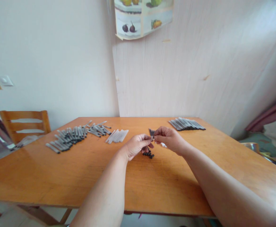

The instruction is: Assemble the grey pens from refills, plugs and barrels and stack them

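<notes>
My left hand (139, 145) and my right hand (168, 139) meet above the middle of the table, fingertips nearly touching. Both are closed in a pinch around small pieces, partly pale and partly dark, too small to make out. Just below my left fingers lie several small black pen caps (148, 154). Behind the fingertips, a bunch of thin dark sticks like pen refills (151, 131) is partly hidden. Small white pieces (163, 145) show under my right hand. Left of my hands, clear pen barrels (117, 136) lie side by side.
On the wooden table (100, 179), a spread pile of grey pens with black ends (69, 138) lies at left, with more loose pens (98, 128) behind it. A neat row of pens (186, 124) lies at back right. A wooden chair (24, 125) stands beyond the left edge.
</notes>
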### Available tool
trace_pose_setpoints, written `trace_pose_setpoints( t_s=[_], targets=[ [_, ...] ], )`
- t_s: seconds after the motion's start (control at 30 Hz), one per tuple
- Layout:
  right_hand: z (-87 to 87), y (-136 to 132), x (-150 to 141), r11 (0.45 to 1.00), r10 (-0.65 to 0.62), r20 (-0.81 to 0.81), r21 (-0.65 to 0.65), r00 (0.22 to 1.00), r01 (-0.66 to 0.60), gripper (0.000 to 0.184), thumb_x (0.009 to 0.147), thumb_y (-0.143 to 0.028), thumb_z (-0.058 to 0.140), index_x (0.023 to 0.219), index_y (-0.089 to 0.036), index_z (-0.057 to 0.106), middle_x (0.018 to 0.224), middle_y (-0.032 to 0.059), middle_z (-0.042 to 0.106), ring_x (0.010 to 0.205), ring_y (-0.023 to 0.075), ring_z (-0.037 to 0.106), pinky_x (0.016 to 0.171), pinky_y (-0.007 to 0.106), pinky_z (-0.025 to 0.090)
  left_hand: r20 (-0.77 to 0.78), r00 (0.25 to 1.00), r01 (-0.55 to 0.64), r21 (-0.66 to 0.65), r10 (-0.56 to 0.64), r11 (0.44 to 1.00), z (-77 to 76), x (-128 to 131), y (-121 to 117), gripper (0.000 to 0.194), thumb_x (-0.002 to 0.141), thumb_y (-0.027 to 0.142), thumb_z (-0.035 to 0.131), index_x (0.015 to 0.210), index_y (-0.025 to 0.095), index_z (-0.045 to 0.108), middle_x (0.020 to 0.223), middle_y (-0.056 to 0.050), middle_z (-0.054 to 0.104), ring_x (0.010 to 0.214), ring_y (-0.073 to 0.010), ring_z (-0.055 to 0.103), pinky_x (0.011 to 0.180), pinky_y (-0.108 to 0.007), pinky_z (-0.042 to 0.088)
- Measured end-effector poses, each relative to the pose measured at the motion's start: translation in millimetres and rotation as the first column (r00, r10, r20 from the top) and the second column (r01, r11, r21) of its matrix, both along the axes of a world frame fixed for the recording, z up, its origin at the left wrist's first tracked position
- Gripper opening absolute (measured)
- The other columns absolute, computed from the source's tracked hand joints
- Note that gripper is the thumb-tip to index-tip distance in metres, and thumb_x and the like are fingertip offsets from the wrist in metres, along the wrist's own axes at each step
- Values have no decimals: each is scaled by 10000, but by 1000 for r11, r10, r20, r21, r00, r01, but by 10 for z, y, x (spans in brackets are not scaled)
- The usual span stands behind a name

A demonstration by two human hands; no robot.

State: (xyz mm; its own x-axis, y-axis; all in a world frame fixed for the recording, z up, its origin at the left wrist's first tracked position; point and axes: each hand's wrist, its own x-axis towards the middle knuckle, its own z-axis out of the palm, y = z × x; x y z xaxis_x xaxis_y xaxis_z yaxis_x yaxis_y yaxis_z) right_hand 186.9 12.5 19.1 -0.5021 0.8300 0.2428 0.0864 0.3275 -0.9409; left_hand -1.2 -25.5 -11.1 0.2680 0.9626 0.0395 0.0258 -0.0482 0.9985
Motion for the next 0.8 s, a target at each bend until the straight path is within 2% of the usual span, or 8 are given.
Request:
trace_pose_setpoints(
  t_s=[0.4, 0.63, 0.8],
  targets=[
    [-24, 4, -3, 998, 16, 45, 60, 999, -19, 159, 722, -279, 649, 814, -172, 575, 624, -23, 576, 545, 93, 482, 535, 234, 362, -32, 999, -10, 15, 11, 1000, -1, 7, -15, 347, 787, 449, 642, 969, 155, 619, 877, -75, 680, 570, -67, 536, 516, -208, 331],
    [9, -1, 31, 999, 29, 62, -48, 998, -26, 242, 745, -336, 636, 899, -151, 607, 697, 18, 617, 601, 109, 538, 574, 247, 401, -20, 1000, 0, 20, 1, 1000, -6, -3, 7, 336, 802, 446, 622, 968, 154, 606, 899, -76, 676, 570, -67, 539, 510, -206, 334],
    [37, -8, 48, 999, 51, 119, -21, 992, -49, 234, 762, -372, 620, 839, -150, 619, 661, 19, 606, 603, 114, 535, 545, 241, 379, -33, 999, 10, 27, -9, 1000, 10, 7, -4, 328, 806, 444, 615, 964, 157, 611, 891, -71, 676, 574, -68, 535, 517, -208, 345]
  ],
)
